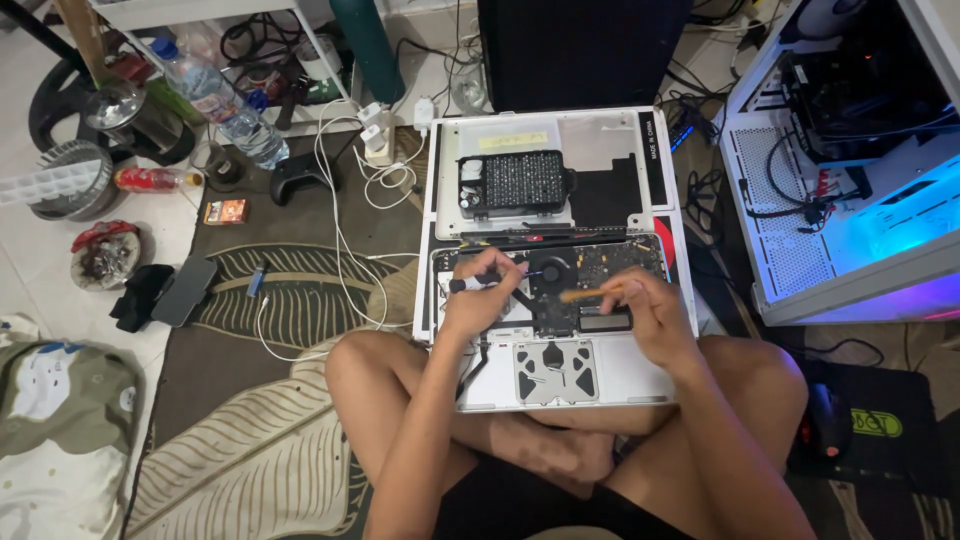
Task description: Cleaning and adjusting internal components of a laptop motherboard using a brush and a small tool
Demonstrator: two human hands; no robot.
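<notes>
Over the open laptop (556, 330) on the rug, the left hand (478, 300) was closed on a screwdriver (487, 281) lying sideways, tip toward the fan (554, 274), and the right hand (645, 310) pinched a brush (590, 293).

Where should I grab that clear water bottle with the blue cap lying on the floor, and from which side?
Grip the water bottle around its middle, coming down from above. It lies tilted on its side, cap toward the upper left, so the round body offers two clear flanks for the fingers. The cap end sits close to the shelf clutter; probably avoid approaching from there.
</notes>
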